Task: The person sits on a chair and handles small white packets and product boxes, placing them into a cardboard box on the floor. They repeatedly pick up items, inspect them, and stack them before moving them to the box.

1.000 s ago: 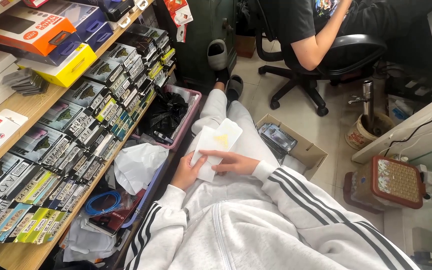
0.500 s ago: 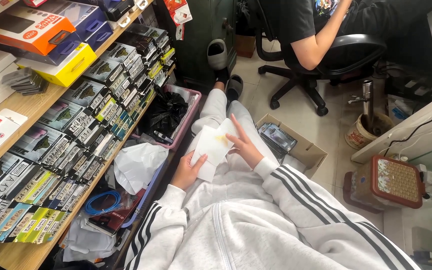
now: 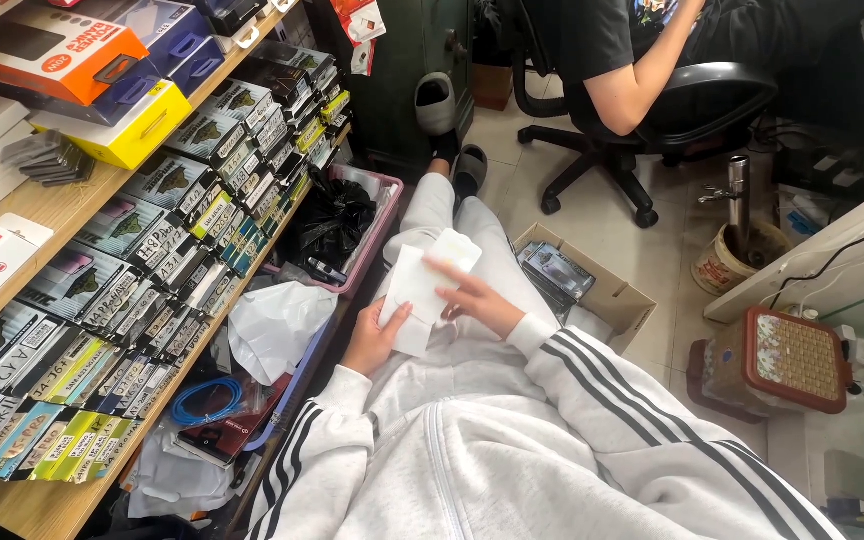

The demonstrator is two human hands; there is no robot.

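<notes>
I sit with my legs stretched out on the floor, in a light grey tracksuit with black stripes. My left hand [image 3: 374,340] holds the lower edge of a stack of flat white packets [image 3: 424,285] over my lap. My right hand [image 3: 480,300] rests its fingers on top of the upper white packet, fingertips pointing left. The packets overlap, so their number is unclear.
A wooden shelf [image 3: 62,210] on the left carries several rows of small boxed packs. A pink bin [image 3: 380,215] holds a black bag. An open cardboard box [image 3: 607,295] stands by my right leg. A person sits on a black office chair [image 3: 692,110] ahead.
My right hand has moved over the top of the white packets, from their lower side up and across them. The packets shifted slightly in my left hand.
</notes>
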